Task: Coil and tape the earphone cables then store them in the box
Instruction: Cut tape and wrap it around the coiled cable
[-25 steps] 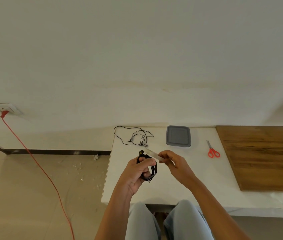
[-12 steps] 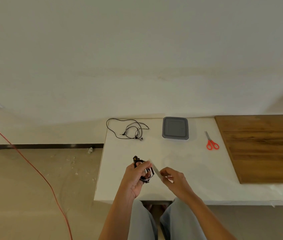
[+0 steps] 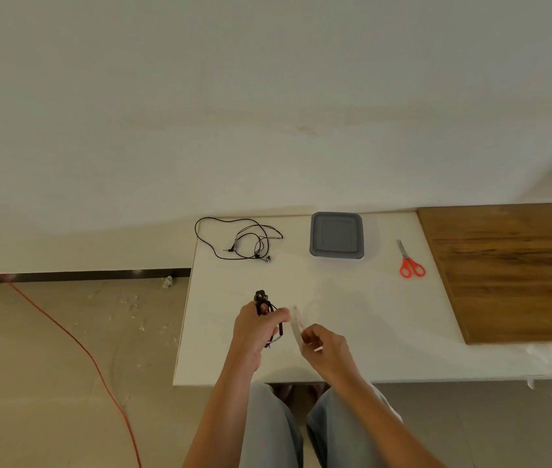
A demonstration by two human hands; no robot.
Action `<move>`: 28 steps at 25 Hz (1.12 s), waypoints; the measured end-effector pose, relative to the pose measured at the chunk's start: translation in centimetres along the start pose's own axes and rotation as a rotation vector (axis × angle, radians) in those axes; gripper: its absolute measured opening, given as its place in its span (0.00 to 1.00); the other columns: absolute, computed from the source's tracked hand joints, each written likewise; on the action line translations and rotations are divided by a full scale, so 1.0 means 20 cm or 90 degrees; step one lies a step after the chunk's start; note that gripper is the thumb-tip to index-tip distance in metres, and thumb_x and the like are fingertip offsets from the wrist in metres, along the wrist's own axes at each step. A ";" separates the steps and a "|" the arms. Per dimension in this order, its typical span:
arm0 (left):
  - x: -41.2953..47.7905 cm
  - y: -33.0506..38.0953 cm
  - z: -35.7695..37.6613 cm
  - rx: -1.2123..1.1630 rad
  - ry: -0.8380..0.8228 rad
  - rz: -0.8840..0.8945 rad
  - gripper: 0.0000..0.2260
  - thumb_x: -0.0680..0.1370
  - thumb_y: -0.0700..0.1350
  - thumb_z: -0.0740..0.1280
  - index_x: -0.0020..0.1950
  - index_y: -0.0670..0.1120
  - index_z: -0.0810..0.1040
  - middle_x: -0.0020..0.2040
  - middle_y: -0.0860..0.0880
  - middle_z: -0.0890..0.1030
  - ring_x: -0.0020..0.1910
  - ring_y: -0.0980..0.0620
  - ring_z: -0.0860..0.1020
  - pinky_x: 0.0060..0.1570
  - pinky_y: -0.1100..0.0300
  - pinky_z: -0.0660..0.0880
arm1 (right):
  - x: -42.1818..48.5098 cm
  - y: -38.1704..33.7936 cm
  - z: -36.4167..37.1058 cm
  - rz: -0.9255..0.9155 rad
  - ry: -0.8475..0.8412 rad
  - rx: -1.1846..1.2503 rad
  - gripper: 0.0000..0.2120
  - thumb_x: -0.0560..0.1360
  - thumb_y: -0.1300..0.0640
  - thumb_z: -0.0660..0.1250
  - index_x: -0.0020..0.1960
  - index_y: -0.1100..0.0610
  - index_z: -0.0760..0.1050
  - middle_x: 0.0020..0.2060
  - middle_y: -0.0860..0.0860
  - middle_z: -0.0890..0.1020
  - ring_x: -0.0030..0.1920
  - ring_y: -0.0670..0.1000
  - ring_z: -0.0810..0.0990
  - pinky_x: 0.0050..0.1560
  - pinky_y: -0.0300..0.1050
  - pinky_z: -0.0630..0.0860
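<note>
My left hand [image 3: 256, 329] grips a coiled black earphone cable [image 3: 265, 305] above the white table [image 3: 352, 315], near its front edge. My right hand [image 3: 323, 347] pinches one end of a clear strip of tape [image 3: 296, 324]; the strip's other end reaches the left fingers by the coil. A second black earphone cable [image 3: 239, 243] lies loose and uncoiled at the table's back left corner. The grey box [image 3: 336, 239], its lid on, stands at the back centre.
Red-handled scissors [image 3: 409, 263] lie right of the box. A brown wooden board [image 3: 511, 268] covers the table's right part. An orange cord [image 3: 75, 339] runs across the floor on the left. My knees [image 3: 301, 423] sit below the table's front edge.
Both hands have dropped lower and nearer to me. The tape strip has swung from pointing left to standing nearly upright between the hands. The view has tilted, showing more table.
</note>
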State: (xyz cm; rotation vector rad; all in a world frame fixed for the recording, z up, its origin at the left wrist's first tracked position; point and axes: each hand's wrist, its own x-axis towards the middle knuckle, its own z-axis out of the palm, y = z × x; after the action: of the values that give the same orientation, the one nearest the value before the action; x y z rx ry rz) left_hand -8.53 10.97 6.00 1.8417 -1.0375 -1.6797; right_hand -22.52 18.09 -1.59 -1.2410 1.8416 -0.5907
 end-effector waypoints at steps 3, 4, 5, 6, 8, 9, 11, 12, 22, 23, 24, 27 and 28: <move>0.00 -0.01 -0.01 0.077 0.027 0.033 0.13 0.68 0.41 0.72 0.38 0.44 0.67 0.32 0.47 0.70 0.31 0.51 0.67 0.31 0.59 0.64 | -0.04 -0.02 0.06 0.045 0.011 -0.022 0.03 0.73 0.56 0.70 0.46 0.51 0.76 0.44 0.45 0.81 0.43 0.45 0.80 0.43 0.34 0.77; 0.00 -0.02 -0.01 0.087 0.025 0.039 0.12 0.68 0.41 0.71 0.38 0.44 0.67 0.33 0.47 0.70 0.31 0.51 0.67 0.30 0.60 0.64 | -0.05 -0.03 0.08 0.049 0.000 -0.037 0.04 0.73 0.55 0.70 0.45 0.50 0.76 0.43 0.44 0.80 0.43 0.45 0.81 0.43 0.35 0.78; 0.00 -0.02 -0.02 0.097 0.020 0.044 0.12 0.68 0.41 0.71 0.38 0.44 0.67 0.33 0.47 0.70 0.32 0.51 0.66 0.30 0.60 0.63 | -0.06 -0.03 0.10 0.044 -0.012 -0.056 0.04 0.72 0.54 0.70 0.45 0.50 0.76 0.44 0.45 0.81 0.43 0.45 0.80 0.44 0.37 0.79; 0.00 -0.02 -0.02 0.105 0.013 0.046 0.12 0.68 0.40 0.71 0.38 0.44 0.66 0.33 0.48 0.69 0.32 0.52 0.66 0.30 0.60 0.63 | -0.07 -0.03 0.12 0.039 -0.024 -0.067 0.05 0.72 0.53 0.70 0.46 0.50 0.76 0.44 0.46 0.81 0.43 0.45 0.80 0.45 0.38 0.79; -0.01 -0.03 -0.03 0.116 -0.002 0.053 0.13 0.69 0.40 0.71 0.39 0.45 0.65 0.33 0.50 0.67 0.31 0.52 0.65 0.30 0.61 0.62 | -0.08 -0.03 0.16 0.036 -0.064 -0.085 0.09 0.73 0.53 0.70 0.52 0.51 0.76 0.47 0.48 0.82 0.45 0.45 0.80 0.47 0.36 0.78; -0.01 -0.04 -0.03 0.122 -0.008 0.058 0.13 0.69 0.40 0.71 0.39 0.45 0.65 0.33 0.50 0.67 0.31 0.53 0.64 0.29 0.61 0.62 | -0.09 -0.03 0.18 0.034 -0.085 -0.099 0.11 0.73 0.53 0.70 0.55 0.52 0.77 0.49 0.48 0.82 0.46 0.45 0.80 0.49 0.36 0.77; -0.02 -0.06 -0.06 0.143 -0.019 0.060 0.13 0.68 0.40 0.71 0.39 0.45 0.65 0.34 0.50 0.66 0.31 0.53 0.64 0.30 0.61 0.61 | -0.10 -0.03 0.20 0.026 -0.114 -0.135 0.12 0.75 0.54 0.68 0.57 0.54 0.79 0.52 0.50 0.83 0.49 0.47 0.81 0.53 0.37 0.76; -0.03 -0.07 -0.07 0.157 -0.025 0.054 0.13 0.68 0.40 0.71 0.39 0.45 0.65 0.34 0.51 0.66 0.31 0.53 0.64 0.30 0.62 0.62 | -0.11 -0.02 0.21 0.035 -0.128 -0.146 0.11 0.76 0.56 0.67 0.57 0.55 0.80 0.52 0.51 0.83 0.50 0.48 0.82 0.55 0.37 0.76; -0.05 -0.11 -0.09 0.137 -0.060 -0.010 0.16 0.60 0.43 0.72 0.37 0.46 0.64 0.37 0.48 0.68 0.36 0.48 0.67 0.34 0.57 0.62 | -0.22 -0.10 0.17 0.026 -0.248 -0.474 0.15 0.76 0.62 0.58 0.60 0.61 0.76 0.62 0.58 0.71 0.67 0.59 0.62 0.64 0.50 0.64; -0.04 -0.11 -0.09 0.135 -0.061 -0.009 0.16 0.62 0.42 0.73 0.37 0.46 0.64 0.37 0.47 0.68 0.36 0.48 0.67 0.35 0.56 0.62 | -0.21 -0.12 0.15 0.024 -0.251 -0.475 0.15 0.76 0.62 0.58 0.60 0.61 0.76 0.62 0.58 0.71 0.66 0.59 0.62 0.64 0.49 0.65; -0.03 -0.10 -0.08 0.134 -0.060 -0.008 0.16 0.64 0.41 0.73 0.37 0.46 0.64 0.37 0.47 0.68 0.37 0.48 0.67 0.35 0.57 0.62 | -0.20 -0.13 0.13 0.027 -0.257 -0.466 0.14 0.76 0.63 0.58 0.59 0.62 0.76 0.61 0.58 0.70 0.66 0.59 0.64 0.64 0.48 0.66; 0.00 -0.08 -0.09 0.133 -0.052 -0.005 0.16 0.66 0.39 0.73 0.37 0.46 0.64 0.37 0.47 0.68 0.37 0.48 0.67 0.34 0.57 0.63 | -0.16 -0.14 0.09 0.027 -0.256 -0.441 0.13 0.75 0.64 0.59 0.57 0.62 0.77 0.55 0.57 0.72 0.62 0.58 0.68 0.60 0.46 0.69; 0.01 -0.08 -0.09 0.135 -0.050 -0.005 0.16 0.66 0.39 0.73 0.37 0.46 0.64 0.38 0.46 0.69 0.37 0.48 0.67 0.34 0.57 0.63 | -0.15 -0.13 0.09 0.020 -0.251 -0.429 0.14 0.75 0.63 0.59 0.57 0.61 0.78 0.53 0.57 0.74 0.61 0.58 0.67 0.59 0.46 0.69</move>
State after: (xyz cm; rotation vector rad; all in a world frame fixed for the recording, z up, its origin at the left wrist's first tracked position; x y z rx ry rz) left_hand -6.41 11.40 4.98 1.9238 -1.2863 -1.7147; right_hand -19.14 19.88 0.48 -1.6084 1.7564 0.3204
